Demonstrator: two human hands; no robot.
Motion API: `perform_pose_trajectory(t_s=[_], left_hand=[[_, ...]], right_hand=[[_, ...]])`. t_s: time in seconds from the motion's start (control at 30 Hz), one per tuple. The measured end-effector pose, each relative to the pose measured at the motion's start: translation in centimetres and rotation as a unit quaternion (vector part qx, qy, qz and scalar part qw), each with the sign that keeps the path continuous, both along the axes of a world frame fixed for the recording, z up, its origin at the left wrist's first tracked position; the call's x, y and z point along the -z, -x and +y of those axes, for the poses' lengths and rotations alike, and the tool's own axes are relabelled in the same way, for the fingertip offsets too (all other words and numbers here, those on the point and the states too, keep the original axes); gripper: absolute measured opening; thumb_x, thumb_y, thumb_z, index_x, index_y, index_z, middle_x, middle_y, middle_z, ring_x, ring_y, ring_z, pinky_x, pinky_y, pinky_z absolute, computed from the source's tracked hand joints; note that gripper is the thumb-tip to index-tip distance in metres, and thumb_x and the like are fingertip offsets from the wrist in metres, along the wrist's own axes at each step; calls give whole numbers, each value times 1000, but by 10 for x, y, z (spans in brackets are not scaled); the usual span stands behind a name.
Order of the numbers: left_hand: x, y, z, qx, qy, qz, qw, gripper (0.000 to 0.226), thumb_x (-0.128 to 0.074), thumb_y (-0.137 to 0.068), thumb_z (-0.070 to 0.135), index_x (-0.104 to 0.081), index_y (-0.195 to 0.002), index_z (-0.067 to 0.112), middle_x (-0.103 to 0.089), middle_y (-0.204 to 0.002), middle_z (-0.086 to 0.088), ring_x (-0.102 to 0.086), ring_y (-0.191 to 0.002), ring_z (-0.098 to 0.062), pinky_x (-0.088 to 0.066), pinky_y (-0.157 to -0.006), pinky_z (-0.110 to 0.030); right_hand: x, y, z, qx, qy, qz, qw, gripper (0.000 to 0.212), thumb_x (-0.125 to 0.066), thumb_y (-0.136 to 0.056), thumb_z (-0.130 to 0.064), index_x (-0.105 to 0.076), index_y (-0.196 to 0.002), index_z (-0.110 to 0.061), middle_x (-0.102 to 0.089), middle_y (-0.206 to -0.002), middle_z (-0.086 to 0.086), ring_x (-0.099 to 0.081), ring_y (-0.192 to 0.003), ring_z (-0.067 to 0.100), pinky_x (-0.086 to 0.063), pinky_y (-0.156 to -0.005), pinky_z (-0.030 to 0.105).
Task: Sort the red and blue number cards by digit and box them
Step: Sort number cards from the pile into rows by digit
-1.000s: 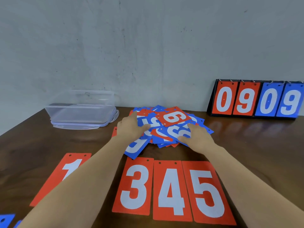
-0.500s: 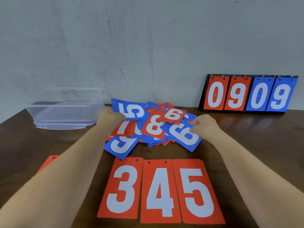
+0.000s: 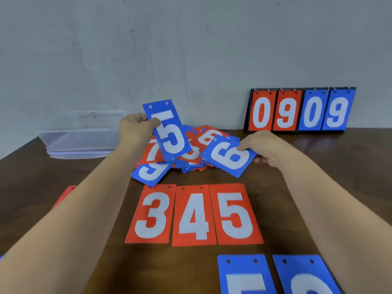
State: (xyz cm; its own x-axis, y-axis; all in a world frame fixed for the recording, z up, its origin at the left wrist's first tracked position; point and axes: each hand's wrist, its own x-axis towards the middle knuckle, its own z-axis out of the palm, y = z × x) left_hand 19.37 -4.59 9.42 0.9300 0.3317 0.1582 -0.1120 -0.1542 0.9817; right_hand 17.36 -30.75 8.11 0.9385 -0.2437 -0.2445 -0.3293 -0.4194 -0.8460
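While the left hand (image 3: 135,126) pinches a blue 5 card (image 3: 168,134) upright over the pile (image 3: 191,154) at mid-surface, the right hand (image 3: 267,148) grips a blue 6-or-9 card (image 3: 230,159) at the pile's right side. The laid-out blue 5 (image 3: 244,274) waits at the near edge, right of the left fingers (image 3: 153,122); the scoreboard (image 3: 301,111) reads 0909.

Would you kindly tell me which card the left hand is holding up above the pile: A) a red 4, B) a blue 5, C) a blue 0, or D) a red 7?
B: the left hand pinches the blue 5 card, raised over the pile; the red 4 card lies flat in the row, and the right hand holds a tilted blue card.
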Motion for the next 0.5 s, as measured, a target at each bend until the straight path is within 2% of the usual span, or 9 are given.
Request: perform_pose_trajectory(t_s=[0.13,0.2,0.27,0.4,0.5], left_hand=[[-1,33,-20,28,-3,-4,1000,23,-65,-88,8,-57,-68,16,-62,-69,0,-54,-38,1,-39,-37,-11],[2,48,-27,55,-3,0,998,21,-65,-89,8,-58,-70,16,-62,-72,-1,-52,-36,2,-39,-37,-11],[7,68,-34,97,10,6,995,18,-64,-89,6,-60,-73,14,-63,-73,-3,-53,-36,2,-41,-39,-12],[29,116,-45,167,16,57,984,9,-69,-87,13,-66,-79,15,-72,-82,-3,-66,-59,-8,-50,-54,-21],[46,155,-55,214,20,107,971,5,-71,-86,19,-68,-87,15,-75,-86,-2,-71,-72,-14,-52,-62,-26]], right_hand=[[-1,38,-11,-18,18,-15,1000,23,-68,-86,-14,-66,-106,-2,-71,-99,17,-61,-79,23,-43,-57,27],[-3,58,-17,-12,16,-37,999,17,-68,-86,-12,-66,-100,-3,-70,-100,20,-57,-74,23,-42,-58,28],[-6,86,-23,11,18,-54,998,13,-68,-87,-14,-66,-98,-7,-70,-95,14,-60,-70,17,-44,-54,23],[-3,153,-37,67,14,-76,995,16,-68,-88,-16,-66,-102,-10,-72,-93,4,-61,-63,8,-43,-47,17],[5,205,-43,90,-12,-95,991,14,-67,-87,-11,-69,-101,-12,-74,-87,2,-66,-63,8,-46,-49,16]])
